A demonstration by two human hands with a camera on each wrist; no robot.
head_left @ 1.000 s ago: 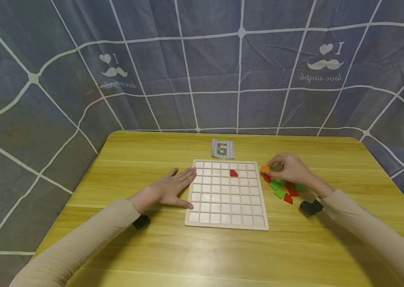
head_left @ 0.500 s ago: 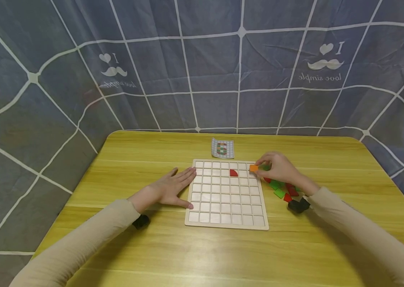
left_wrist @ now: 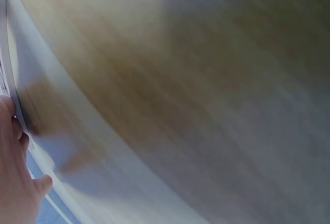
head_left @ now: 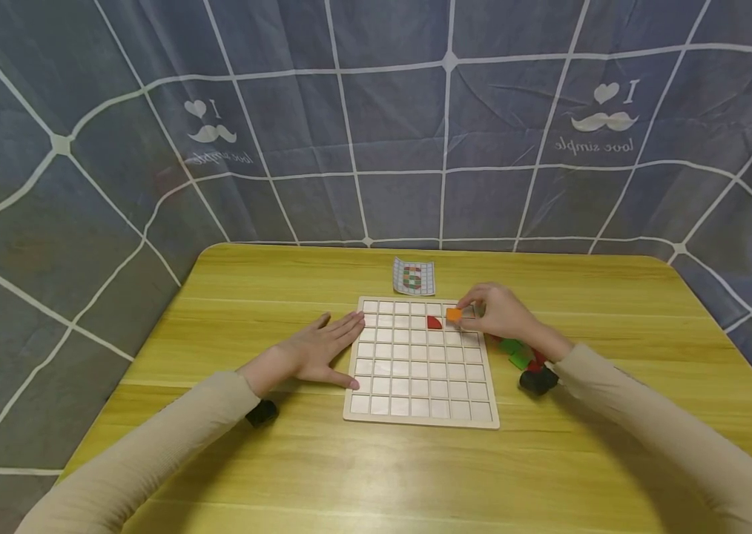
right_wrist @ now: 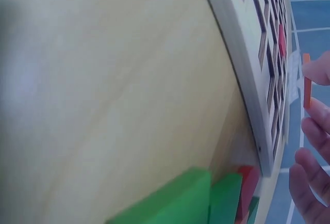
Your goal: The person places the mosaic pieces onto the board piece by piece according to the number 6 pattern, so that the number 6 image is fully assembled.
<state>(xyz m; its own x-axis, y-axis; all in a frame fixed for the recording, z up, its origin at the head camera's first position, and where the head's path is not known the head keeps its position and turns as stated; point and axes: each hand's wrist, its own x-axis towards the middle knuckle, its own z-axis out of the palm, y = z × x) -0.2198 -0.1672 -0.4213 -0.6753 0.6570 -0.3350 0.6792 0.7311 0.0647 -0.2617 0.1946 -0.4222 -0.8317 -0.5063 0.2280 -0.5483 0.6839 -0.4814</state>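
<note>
Orange tile (head_left: 454, 314) is pinched in the right hand (head_left: 497, 314), fingertips curled on it, held over the upper right part of the grid board (head_left: 421, 360), just right of the red piece (head_left: 434, 322) already seated in a cell. From the right wrist view I see the tile edge-on (right_wrist: 307, 81), clear of the board surface. Left hand (head_left: 320, 351) lies flat on the counter (head_left: 376, 475), fingers straight, fingertips touching the board's left edge. Loose green and red pieces (head_left: 518, 354) sit on the counter just right of the board, partly behind the right wrist. Pattern card (head_left: 414, 276) lies beyond the board's far edge.
</note>
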